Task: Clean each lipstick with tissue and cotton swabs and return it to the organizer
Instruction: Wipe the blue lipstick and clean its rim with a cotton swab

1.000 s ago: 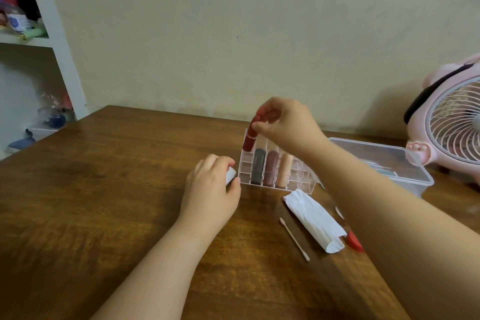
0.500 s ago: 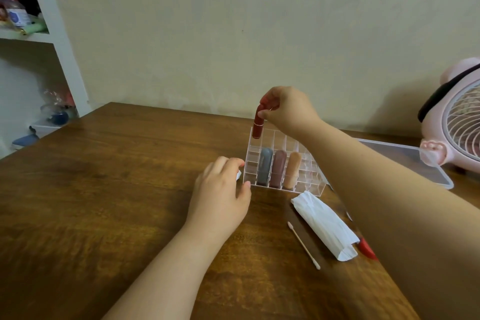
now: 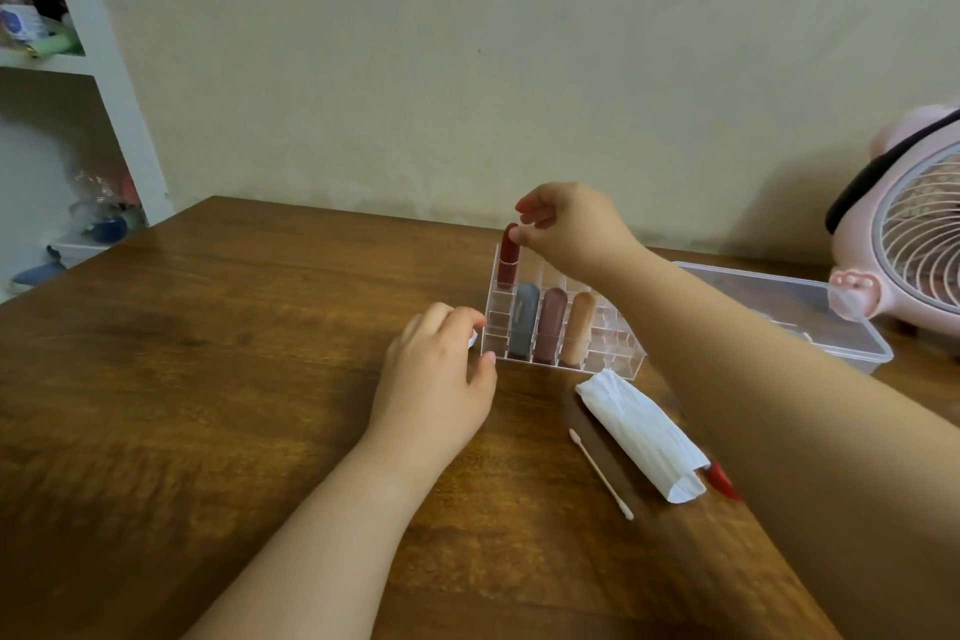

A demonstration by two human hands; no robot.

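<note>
A clear acrylic organizer [image 3: 618, 353] stands mid-table. A red lipstick [image 3: 507, 259] stands upright in its back-left slot. Grey [image 3: 523, 320], mauve [image 3: 550, 325] and peach [image 3: 579, 327] lipsticks fill the front row. My right hand [image 3: 569, 229] hovers at the red lipstick's top; the thumb tip touches it and the index finger is lifted clear. My left hand [image 3: 434, 379] rests on the table left of the organizer and pinches a small white piece [image 3: 472, 339], mostly hidden. A folded tissue [image 3: 641, 434] and a cotton swab [image 3: 600, 473] lie in front of the organizer.
A red object [image 3: 722, 481] pokes out beside the tissue, partly under my right forearm. A clear plastic box [image 3: 852, 343] and a pink fan [image 3: 914, 234] stand at the right. A white shelf unit [image 3: 104, 68] is at the far left. The table [image 3: 208, 379] is wooden.
My right hand lowered the red lipstick into the back-left slot and its index finger lifted off the top. My left hand stayed beside the organizer.
</note>
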